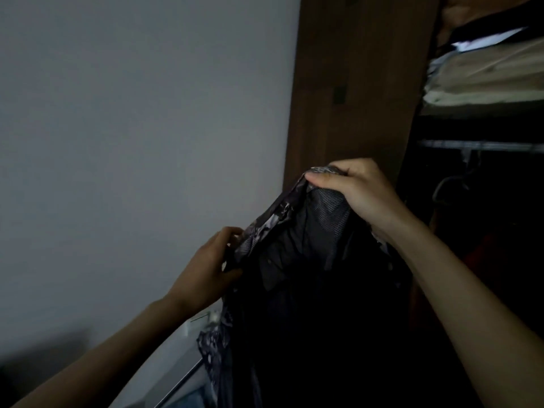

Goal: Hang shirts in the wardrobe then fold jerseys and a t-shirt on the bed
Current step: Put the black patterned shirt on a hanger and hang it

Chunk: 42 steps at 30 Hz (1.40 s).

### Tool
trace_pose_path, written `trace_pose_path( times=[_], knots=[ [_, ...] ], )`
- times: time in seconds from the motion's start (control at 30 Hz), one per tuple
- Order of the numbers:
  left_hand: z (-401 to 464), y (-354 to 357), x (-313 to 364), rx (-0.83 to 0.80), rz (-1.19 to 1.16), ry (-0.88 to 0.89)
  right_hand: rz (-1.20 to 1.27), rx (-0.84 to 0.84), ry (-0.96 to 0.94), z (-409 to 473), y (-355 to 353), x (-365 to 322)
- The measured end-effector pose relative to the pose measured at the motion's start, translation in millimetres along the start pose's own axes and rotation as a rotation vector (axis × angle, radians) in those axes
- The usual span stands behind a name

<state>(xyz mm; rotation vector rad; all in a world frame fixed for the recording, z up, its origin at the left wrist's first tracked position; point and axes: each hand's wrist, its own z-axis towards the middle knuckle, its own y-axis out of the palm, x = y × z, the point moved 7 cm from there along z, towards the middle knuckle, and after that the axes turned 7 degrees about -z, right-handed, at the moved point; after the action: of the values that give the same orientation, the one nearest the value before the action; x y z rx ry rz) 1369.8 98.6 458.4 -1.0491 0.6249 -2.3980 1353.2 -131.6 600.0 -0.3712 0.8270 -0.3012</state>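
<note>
A dark shirt [306, 260] with a grey patterned outer side and a mesh lining hangs in front of me, held up by both hands. My right hand [356, 192] pinches its top edge near the collar, just left of the open wardrobe. My left hand [209, 269] grips the shirt's left shoulder lower down. The lower part of the shirt falls into deep shadow. Any hanger inside the shirt is hidden.
The brown wardrobe side panel [356, 81] stands behind the shirt. Inside at right run a metal rail [482, 145] with an empty hanger [450, 184], and a shelf of folded clothes [485, 81] above. A plain grey wall [132, 142] fills the left.
</note>
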Motion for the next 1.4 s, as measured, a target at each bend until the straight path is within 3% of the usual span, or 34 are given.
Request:
trace_pose_path(
  times=[0.13, 0.3, 0.53, 0.7, 0.87, 1.03, 1.13, 1.4],
  knots=[
    [24.6, 3.3, 12.5, 0.057, -0.223, 0.038, -0.049, 0.114, 0.06, -10.8, -45.3, 9.6],
    [46.5, 25.9, 26.9, -0.122, -0.535, -0.021, -0.28, 0.2, 0.105, -35.1, -85.1, 25.2],
    [59.2, 44.2, 31.4, -0.358, -0.555, -0.091, -0.494, 0.23, 0.163, -65.8, -114.3, 51.1],
    [70.3, 53.5, 42.8, -0.273, -0.422, 0.017, -0.542, 0.18, 0.223, -84.5, -124.8, 69.2],
    [90.7, 65.1, 63.1, -0.161, -0.452, 0.124, -0.429, 0.011, 0.478, -111.1, -122.2, 107.6],
    [117.0, 81.5, 81.1, -0.258, -0.534, 0.1, -0.324, -0.092, 0.638, -138.5, -117.1, 149.7],
    [128.3, 94.3, 91.2, -0.357, -0.576, 0.071, -0.238, -0.071, 0.641, -142.4, -121.1, 159.9],
    [151.1, 125.5, 104.0, -0.427, -0.725, -0.045, -0.145, 0.004, 0.631, -142.5, -144.3, 173.9]
  ],
)
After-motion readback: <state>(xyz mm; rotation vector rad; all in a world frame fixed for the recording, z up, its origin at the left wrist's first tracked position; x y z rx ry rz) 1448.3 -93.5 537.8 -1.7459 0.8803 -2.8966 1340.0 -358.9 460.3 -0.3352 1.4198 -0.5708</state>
